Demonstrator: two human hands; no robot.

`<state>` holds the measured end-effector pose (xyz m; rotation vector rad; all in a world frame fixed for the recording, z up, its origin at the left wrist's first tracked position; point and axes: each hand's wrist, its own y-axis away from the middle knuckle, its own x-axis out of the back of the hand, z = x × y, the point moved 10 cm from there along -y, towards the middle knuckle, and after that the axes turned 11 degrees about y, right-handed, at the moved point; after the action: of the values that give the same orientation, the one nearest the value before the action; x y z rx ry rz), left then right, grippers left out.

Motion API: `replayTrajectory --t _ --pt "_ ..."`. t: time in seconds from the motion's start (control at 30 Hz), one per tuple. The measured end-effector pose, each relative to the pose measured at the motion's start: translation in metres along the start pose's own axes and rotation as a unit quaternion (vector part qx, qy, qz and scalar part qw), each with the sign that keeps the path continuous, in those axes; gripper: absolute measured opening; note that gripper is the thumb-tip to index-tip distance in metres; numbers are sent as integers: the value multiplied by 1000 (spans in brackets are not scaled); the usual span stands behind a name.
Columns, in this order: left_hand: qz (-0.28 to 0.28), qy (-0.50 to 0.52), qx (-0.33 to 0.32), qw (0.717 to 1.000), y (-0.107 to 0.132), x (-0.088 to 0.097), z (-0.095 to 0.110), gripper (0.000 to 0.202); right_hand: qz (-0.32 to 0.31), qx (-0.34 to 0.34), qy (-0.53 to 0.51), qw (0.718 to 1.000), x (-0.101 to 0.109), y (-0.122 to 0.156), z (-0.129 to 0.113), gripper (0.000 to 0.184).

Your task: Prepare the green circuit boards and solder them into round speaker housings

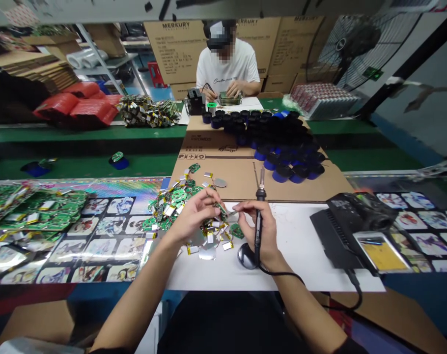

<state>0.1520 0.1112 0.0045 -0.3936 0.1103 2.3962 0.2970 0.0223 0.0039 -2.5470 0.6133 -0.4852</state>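
Note:
My left hand [196, 216] is closed in a pinch on a small green circuit board [221, 209], above a heap of small boards and silver battery cells [172, 204] on the white sheet [312, 250]. My right hand [262, 231] is wrapped round a soldering iron [260, 196], tip pointing away from me, its fingertips also touching the same small board. The iron's black cable [319, 295] runs off to the right. A dark round part [246, 256] lies under my right wrist.
A black soldering station [356, 221] with a yellow sponge tray stands right. Blue and black round caps [282, 142] cover a cardboard sheet behind. Green boards [35, 211] pile up at left. Across the green conveyor [79, 164] a person in a white shirt [227, 64] works.

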Motion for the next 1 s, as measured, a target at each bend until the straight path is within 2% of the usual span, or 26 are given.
replayTrajectory --t 0.07,0.1,0.17,0.2,0.23,0.27,0.33,0.4,0.5,0.6,0.7,0.87,1.0 --pt "46 -162 -64 984 -1 10 19 15 41 11 15 999 12 -1 -1 26" --pt "77 -248 -107 960 1 12 32 13 60 22 19 998 18 -2 -4 28" --pt "129 -365 -174 905 8 7 51 15 90 59 35 994 27 -3 -12 33" --pt "136 -381 -179 897 9 1 53 18 101 83 47 990 30 -3 -18 36" --pt "125 -365 -159 909 8 -6 47 21 109 110 61 986 32 -2 -25 40" --pt "98 -322 -116 935 6 -14 35 26 114 139 76 981 33 -1 -32 43" --pt "32 -190 -20 981 2 -34 6 36 112 195 104 969 33 3 -48 49" --pt "13 -80 18 997 0 -48 -10 41 94 239 123 959 31 8 -60 54" --pt "25 -56 -9 998 -1 -51 -11 31 57 257 148 953 33 14 -68 61" --pt "-39 -153 -26 987 3 -60 -7 22 -18 225 167 960 33 15 -58 66" --pt "-94 -242 -40 965 11 -69 -4 27 -82 187 151 967 33 21 -43 65" --pt "-57 -272 -57 959 15 -69 0 23 -70 181 142 971 38 31 -37 67" --pt "-52 -231 -36 971 15 -72 -5 23 -84 188 154 966 39 32 -44 65"
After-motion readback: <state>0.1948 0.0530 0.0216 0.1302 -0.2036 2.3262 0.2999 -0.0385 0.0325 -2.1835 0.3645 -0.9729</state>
